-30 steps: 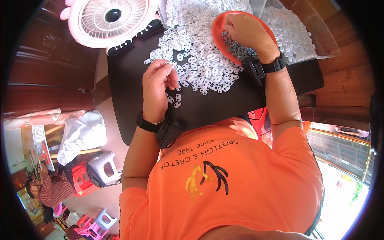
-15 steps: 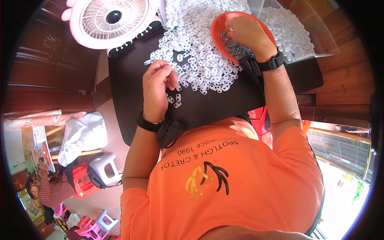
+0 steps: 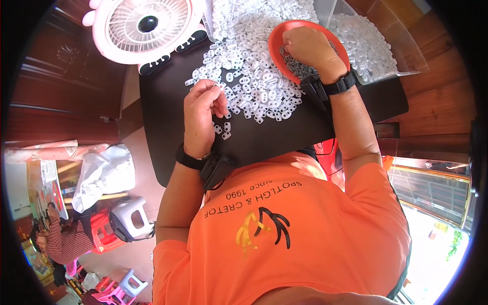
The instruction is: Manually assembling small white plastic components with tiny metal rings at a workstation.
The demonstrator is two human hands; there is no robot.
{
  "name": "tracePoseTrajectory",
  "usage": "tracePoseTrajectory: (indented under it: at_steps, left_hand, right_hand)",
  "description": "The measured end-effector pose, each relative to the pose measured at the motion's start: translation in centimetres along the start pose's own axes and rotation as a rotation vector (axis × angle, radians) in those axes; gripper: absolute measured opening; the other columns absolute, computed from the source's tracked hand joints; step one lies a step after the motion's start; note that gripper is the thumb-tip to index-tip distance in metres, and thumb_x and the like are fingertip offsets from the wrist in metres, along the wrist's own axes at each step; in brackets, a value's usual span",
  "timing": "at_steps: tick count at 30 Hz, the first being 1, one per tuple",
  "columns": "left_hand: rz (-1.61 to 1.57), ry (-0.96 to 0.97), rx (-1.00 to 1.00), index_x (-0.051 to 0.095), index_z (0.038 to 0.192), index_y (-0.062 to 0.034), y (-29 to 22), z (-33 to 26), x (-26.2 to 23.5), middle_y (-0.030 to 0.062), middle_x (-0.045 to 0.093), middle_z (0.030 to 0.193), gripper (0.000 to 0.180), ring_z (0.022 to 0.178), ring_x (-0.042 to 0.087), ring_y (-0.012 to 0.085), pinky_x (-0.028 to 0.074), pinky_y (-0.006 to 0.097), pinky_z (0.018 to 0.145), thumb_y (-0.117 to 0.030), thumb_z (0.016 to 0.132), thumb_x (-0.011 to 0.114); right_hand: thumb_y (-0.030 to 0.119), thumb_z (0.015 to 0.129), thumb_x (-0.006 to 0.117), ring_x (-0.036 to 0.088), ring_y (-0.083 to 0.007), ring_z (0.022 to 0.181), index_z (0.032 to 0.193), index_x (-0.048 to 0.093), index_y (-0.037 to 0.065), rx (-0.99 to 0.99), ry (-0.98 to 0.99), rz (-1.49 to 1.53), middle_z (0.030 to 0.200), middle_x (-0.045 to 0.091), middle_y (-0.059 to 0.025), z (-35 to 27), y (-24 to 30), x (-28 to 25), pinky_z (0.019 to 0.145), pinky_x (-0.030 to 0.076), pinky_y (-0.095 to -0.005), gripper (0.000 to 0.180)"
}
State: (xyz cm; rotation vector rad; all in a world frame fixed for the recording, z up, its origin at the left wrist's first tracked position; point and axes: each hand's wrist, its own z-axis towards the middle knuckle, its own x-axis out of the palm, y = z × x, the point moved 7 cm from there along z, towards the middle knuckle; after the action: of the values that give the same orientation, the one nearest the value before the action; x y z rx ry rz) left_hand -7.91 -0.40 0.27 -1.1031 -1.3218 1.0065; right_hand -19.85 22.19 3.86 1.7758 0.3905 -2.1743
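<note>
The left hand (image 3: 206,104) pinches a small white piece (image 3: 218,85); the right hand (image 3: 309,48) is in the orange bowl (image 3: 275,44), its grip hidden. Bowl and white pile (image 3: 254,84) sit adjacent on the surface (image 3: 249,137), probably for easy reach.

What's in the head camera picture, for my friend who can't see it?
A bare right hand is in an orange bowl of small grey pieces; the left hand is at the edge of a heap of small white pieces on a dark table. A pink fan stands upper left, a clear bin of white pieces upper right.
</note>
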Motion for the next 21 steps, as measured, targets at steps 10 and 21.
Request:
tracePoseTrajectory:
  at_steps: [10, 21]
  left_hand:
    - [-0.013, -0.017, -0.004, 0.056, 0.083, -0.0051, 0.1, 0.0, -0.2, 0.0016, 0.055, 0.066, 0.015, 0.055, 0.05, 0.0099, 0.036, 0.022, 0.053, -0.017, 0.09, 0.05]
    - [-0.046, 0.01, 0.015, 0.053, 0.084, -0.0046, 0.1, 0.2, -0.2, 0.0035, 0.053, 0.065, 0.015, 0.056, 0.049, 0.012, 0.035, 0.024, 0.054, -0.017, 0.091, 0.048]
  right_hand:
    - [0.02, 0.081, 0.054, 0.059, -0.039, 0.074, 0.082, 0.061, 0.004, 0.038, -0.197, 0.233, 0.078, 0.063, -0.0183, 0.1, -1.6, -1.2, 0.066, 0.046, -0.0462, 0.018]
    - [0.021, 0.085, 0.054, 0.059, -0.0397, 0.076, 0.088, 0.062, 0.003, -0.066, -0.241, 0.267, 0.078, 0.063, -0.0193, -0.1, 0.1, -2.8, 0.068, 0.047, -0.0453, 0.02]
